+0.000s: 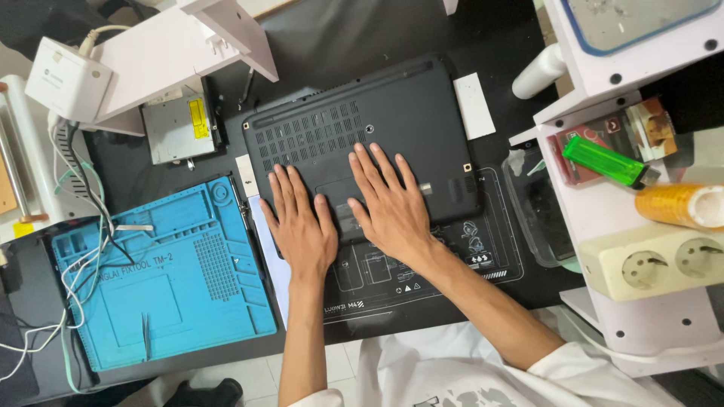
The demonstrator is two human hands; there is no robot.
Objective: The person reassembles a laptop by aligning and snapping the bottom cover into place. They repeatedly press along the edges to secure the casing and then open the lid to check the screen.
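A black laptop [392, 113] lies upside down on a dark work mat [422, 290], its vented underside facing up. My left hand [300, 226] rests flat on the laptop's near left part, fingers spread and pointing away from me. My right hand [392, 207] lies flat beside it on the near middle of the base, fingers also spread. Neither hand holds anything.
A blue silicone repair mat [173, 279] with tweezers [145, 335] lies at the left, with white cables [75, 226] over its edge. A silver optical drive [179, 128] sits behind it. At the right, a white shelf [603, 203] carries a green lighter [603, 160], tape roll [679, 205] and power strip [656, 262].
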